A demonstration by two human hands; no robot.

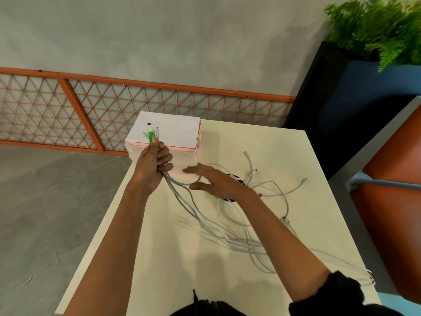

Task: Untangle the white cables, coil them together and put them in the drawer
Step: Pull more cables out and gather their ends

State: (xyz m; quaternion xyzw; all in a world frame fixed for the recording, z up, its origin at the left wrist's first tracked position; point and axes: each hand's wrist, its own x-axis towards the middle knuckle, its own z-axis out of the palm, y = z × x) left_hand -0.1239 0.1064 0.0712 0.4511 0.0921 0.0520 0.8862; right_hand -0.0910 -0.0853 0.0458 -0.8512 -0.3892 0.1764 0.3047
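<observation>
White cables [237,239], ends gripped in curled fingers of the left hand [152,167], trail tangled beneath the right hand [214,182], fingers spread wide; combing strands apart likely comes next.

Blurred right hand [214,182], hidden object
Motion smears its fingers [193,170]. It covers most of a dark round item [229,199]. The plant [376,28] is cut by the edge.

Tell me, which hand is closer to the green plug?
Left. The left hand grips the cables just under the green plug; the open right hand hovers to its right, apart from it.
</observation>
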